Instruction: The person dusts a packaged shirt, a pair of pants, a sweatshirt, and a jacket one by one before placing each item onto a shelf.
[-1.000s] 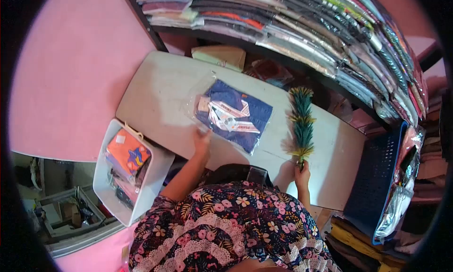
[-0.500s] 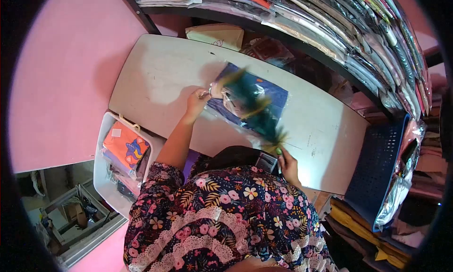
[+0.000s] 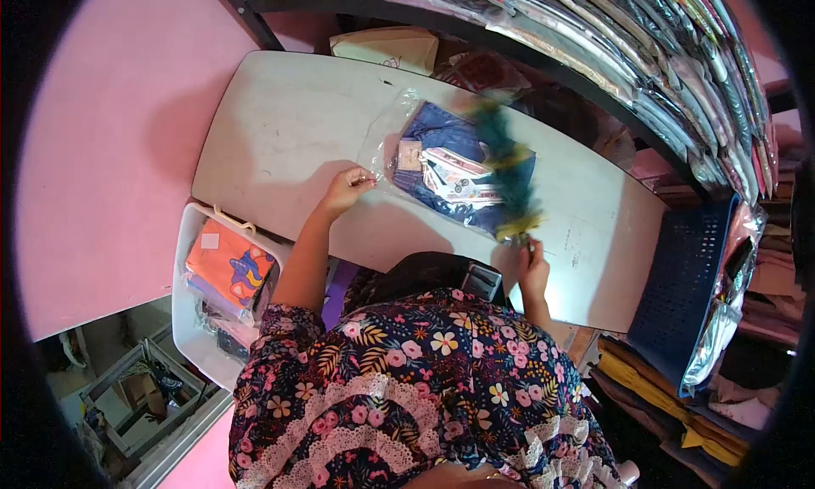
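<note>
A clear plastic bag with folded blue denim clothing (image 3: 450, 131) inside lies on the white table (image 3: 280, 124). A tan tag and a white printed piece show through the plastic. My left hand (image 3: 348, 189) pinches the lower left edge of the bag. In my right hand (image 3: 533, 266) is the lower end of a fluffy green and yellow duster (image 3: 509, 158), which is blurred by motion. The duster stands over the right part of the bag, and whether it touches the plastic is unclear.
Shelves of bagged clothes (image 3: 586, 56) run along the back. A white bin (image 3: 188, 306) with an orange bagged garment (image 3: 225, 260) is at the left. At the right stands a blue perforated basket (image 3: 679, 277), with folded clothes (image 3: 654, 396) below it.
The duster has swung to the right and away from the bag's middle, uncovering the tag and printed piece. My right hand has moved slightly right and up. My left hand still pinches the bag.
</note>
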{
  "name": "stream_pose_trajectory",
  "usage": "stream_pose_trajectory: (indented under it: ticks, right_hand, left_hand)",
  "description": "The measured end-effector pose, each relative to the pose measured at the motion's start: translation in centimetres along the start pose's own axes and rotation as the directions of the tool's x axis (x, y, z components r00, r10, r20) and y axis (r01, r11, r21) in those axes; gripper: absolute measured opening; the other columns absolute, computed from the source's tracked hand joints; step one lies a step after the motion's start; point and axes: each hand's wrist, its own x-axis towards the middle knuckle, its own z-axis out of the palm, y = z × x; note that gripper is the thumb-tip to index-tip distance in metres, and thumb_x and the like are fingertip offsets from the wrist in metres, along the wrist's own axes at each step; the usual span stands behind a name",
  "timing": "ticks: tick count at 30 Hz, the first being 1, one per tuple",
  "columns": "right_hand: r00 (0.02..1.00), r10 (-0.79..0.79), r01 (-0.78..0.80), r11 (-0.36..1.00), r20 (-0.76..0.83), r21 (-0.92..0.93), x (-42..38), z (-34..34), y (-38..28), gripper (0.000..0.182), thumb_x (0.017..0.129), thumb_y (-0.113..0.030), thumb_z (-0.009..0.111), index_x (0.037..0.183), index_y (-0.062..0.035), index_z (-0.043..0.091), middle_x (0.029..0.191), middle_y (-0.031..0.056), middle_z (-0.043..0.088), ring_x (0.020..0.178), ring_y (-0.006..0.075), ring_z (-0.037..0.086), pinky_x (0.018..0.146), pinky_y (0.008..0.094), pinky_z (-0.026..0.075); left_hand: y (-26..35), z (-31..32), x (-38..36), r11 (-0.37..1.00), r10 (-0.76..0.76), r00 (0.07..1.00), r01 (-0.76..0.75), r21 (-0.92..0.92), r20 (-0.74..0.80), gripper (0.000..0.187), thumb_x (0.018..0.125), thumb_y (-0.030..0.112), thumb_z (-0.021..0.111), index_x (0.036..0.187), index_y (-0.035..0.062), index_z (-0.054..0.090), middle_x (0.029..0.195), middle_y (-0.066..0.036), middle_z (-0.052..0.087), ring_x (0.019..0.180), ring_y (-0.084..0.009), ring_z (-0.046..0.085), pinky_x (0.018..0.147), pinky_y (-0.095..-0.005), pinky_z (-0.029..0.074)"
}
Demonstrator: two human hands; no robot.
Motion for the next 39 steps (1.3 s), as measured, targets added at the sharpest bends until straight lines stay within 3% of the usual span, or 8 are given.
stream_pose_trajectory:
  ticks: [8,13,16,21,25,30,33,39]
  right_hand:
    - [0.868,-0.416,0.425,0.905,0.273,0.030,0.5,0.4,-5.0,0.029,0.086,-0.017,0.057,0.114,-0.0108,0.054,0.093,0.0175,0.064,0.079,0.0337,0.064,0.067,0.0391,0.050]
    - [0.758,-0.494,0.547,0.837,0.426,-0.002,1.6,-0.5,-6.5,0.028,0.085,-0.016,0.060,0.112,-0.0115,0.056,0.090,0.0179,0.064,0.077,0.0342,0.064,0.065,0.0392,0.050]
    - [0.936,-0.304,0.279,0.948,0.177,0.152,2.6,-0.8,-6.9,0.029,0.082,-0.016,0.063,0.110,-0.0116,0.057,0.082,0.0191,0.064,0.072,0.0365,0.063,0.061,0.0413,0.050]
    - [0.855,-0.462,0.498,0.859,0.237,-0.121,4.4,-2.3,-7.2,0.028,0.084,-0.020,0.059,0.111,-0.0129,0.057,0.080,0.0189,0.064,0.072,0.0371,0.062,0.061,0.0444,0.049]
    - [0.981,-0.183,0.195,0.941,0.068,-0.275,5.8,-2.3,-7.3,0.027,0.085,-0.019,0.057,0.111,-0.0131,0.056,0.080,0.0195,0.064,0.074,0.0376,0.062,0.062,0.0461,0.049]
    - [0.885,-0.436,0.457,0.880,0.163,-0.130,3.5,-1.9,-7.4,0.026,0.085,-0.019,0.057,0.111,-0.0140,0.055,0.085,0.0163,0.065,0.075,0.0373,0.062,0.062,0.0456,0.049]
    - [0.898,-0.387,0.427,0.880,0.208,-0.208,2.3,-1.2,-5.9,0.026,0.086,-0.021,0.055,0.111,-0.0148,0.054,0.082,0.0171,0.064,0.073,0.0378,0.062,0.061,0.0465,0.049]
    - [0.989,0.008,-0.003,0.999,-0.146,0.035,1.7,-1.1,-2.9,0.028,0.089,-0.017,0.051,0.115,-0.0079,0.048,0.086,0.0225,0.064,0.075,0.0425,0.061,0.062,0.0487,0.049]
  left_hand:
    - [-1.6,-0.9,0.2,0.983,0.144,0.890,-0.179,-0.042,-0.433,0.015,0.086,0.002,0.057,0.101,0.0019,0.059,0.085,-0.005,0.064,0.078,-0.0108,0.058,0.073,-0.0250,0.046]
    - [3.7,0.4,-1.4,0.907,0.422,0.545,-0.241,0.347,-0.725,0.028,0.087,0.007,0.051,0.115,0.0028,0.053,0.112,-0.013,0.058,0.099,-0.0231,0.055,0.083,-0.0325,0.044]
    - [5.6,2.5,-1.6,0.688,0.675,0.652,-0.387,0.613,-0.346,0.046,0.085,0.017,0.053,0.128,0.0022,0.044,0.129,-0.019,0.047,0.124,-0.0334,0.040,0.105,-0.0438,0.027]
    - [2.9,7.0,0.1,0.400,0.293,0.952,-0.200,0.894,0.082,0.070,0.083,0.036,0.058,0.139,0.0066,0.029,0.144,-0.016,0.028,0.135,-0.0297,0.025,0.107,-0.0579,0.014]
    - [1.7,6.6,0.0,0.408,0.468,0.881,-0.283,0.868,0.067,0.075,0.082,0.039,0.059,0.142,0.0086,0.025,0.146,-0.016,0.025,0.136,-0.0273,0.023,0.106,-0.0596,0.012]
    - [1.7,6.3,0.2,0.402,0.474,0.877,-0.299,0.866,0.083,0.076,0.081,0.041,0.057,0.141,0.0087,0.025,0.146,-0.017,0.025,0.137,-0.0271,0.023,0.107,-0.0588,0.011]
    - [1.8,6.3,0.4,0.380,0.082,0.989,-0.144,0.914,0.122,0.077,0.081,0.041,0.057,0.142,0.0091,0.024,0.146,-0.016,0.025,0.137,-0.0263,0.022,0.108,-0.0576,0.010]
    - [2.1,6.5,0.0,0.439,0.441,0.896,-0.269,0.857,0.054,0.078,0.081,0.039,0.057,0.143,0.0091,0.022,0.148,-0.014,0.023,0.137,-0.0254,0.021,0.108,-0.0563,0.009]
